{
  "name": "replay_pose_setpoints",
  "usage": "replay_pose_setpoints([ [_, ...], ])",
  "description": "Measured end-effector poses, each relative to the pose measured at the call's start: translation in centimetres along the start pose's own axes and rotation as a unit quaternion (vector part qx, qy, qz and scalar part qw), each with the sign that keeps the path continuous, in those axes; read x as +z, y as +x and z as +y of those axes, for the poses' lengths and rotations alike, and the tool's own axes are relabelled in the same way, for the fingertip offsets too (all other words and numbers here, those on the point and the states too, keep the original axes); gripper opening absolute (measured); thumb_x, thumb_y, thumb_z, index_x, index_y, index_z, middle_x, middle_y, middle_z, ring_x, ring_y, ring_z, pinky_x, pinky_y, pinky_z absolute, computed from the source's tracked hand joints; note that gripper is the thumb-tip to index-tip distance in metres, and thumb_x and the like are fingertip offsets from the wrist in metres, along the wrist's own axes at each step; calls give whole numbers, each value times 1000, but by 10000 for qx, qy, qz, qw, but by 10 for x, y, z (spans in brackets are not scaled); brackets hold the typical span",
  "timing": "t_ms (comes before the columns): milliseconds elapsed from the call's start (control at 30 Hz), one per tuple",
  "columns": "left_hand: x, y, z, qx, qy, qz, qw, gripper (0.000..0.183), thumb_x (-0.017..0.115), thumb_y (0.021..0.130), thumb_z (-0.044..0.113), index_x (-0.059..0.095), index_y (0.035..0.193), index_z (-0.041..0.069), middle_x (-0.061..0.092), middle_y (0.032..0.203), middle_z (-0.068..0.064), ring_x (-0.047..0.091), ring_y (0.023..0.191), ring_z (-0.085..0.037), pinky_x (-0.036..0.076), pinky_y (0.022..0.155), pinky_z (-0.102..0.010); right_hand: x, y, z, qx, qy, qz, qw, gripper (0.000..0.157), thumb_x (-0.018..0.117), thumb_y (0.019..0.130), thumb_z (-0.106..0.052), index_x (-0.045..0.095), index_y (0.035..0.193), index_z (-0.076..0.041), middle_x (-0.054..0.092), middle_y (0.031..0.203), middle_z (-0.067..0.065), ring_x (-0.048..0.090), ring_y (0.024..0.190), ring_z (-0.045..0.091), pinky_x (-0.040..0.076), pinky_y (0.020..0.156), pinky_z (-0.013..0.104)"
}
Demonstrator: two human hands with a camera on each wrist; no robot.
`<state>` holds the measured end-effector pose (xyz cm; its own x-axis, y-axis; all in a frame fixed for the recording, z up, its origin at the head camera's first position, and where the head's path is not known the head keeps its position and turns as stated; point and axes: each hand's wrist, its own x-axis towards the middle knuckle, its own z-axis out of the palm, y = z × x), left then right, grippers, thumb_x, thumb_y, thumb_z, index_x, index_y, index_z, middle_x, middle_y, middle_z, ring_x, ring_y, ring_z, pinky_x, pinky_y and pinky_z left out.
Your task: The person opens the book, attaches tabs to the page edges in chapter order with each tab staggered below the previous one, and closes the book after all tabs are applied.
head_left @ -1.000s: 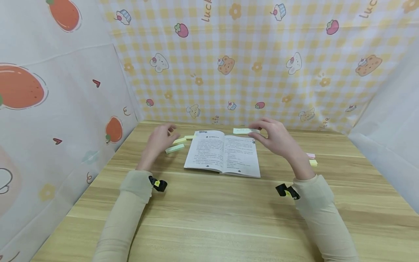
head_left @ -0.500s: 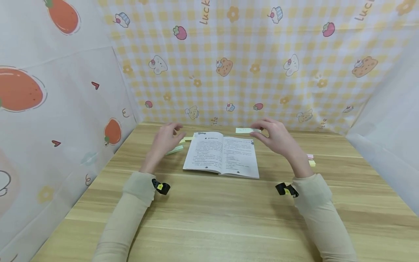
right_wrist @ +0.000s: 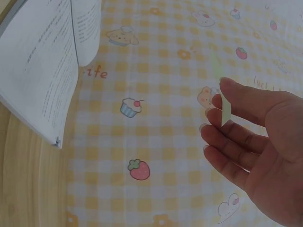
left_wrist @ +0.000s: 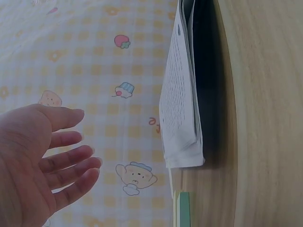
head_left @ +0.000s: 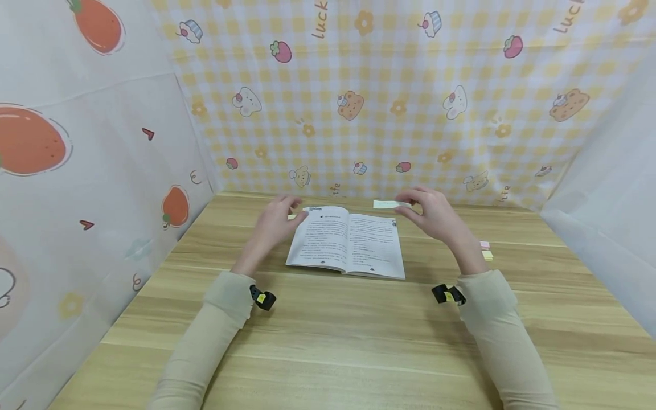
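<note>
An open book [head_left: 320, 239] lies on the table with printed pages facing up. Between thumb and fingers, my right hand [head_left: 433, 213] pinches a pale green sticky note strip [head_left: 384, 204], raised behind the book's right page. In the right wrist view the strip [right_wrist: 226, 113] stands edge-on between thumb and forefinger. My left hand [head_left: 277, 223] is at the book's upper left corner, its fingers loosely bent and holding nothing. The left wrist view shows a green sticky note pad [left_wrist: 184, 208] beside the book; in the head view the left hand covers it.
A yellow sticky note pad [head_left: 292, 217] peeks out between the left hand and the book. Pink [head_left: 484, 245] and yellow sticky notes [head_left: 487, 255] lie right of the right wrist. A checked cloth [head_left: 379, 136] hangs along the table's far edge.
My left hand has moved right, from over the sticky note pads to the book's upper left corner. The right hand still holds the strip, shifted slightly right.
</note>
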<state>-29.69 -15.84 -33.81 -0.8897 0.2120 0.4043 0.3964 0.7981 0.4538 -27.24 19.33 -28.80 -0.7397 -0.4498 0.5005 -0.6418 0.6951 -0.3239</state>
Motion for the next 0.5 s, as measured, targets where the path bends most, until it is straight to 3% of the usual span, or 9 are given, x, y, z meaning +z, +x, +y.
replay_pose_setpoints([
  [500,12,3,15,305,16,-52,9995,40,67,98,31,65,127,4,65,121,-14,64,106,-31,54,84,-44,8,-2,22,386,-3,-248,9989,23,71,96,-11,70,112,5,66,103,19,59,95,33,51,86,51],
])
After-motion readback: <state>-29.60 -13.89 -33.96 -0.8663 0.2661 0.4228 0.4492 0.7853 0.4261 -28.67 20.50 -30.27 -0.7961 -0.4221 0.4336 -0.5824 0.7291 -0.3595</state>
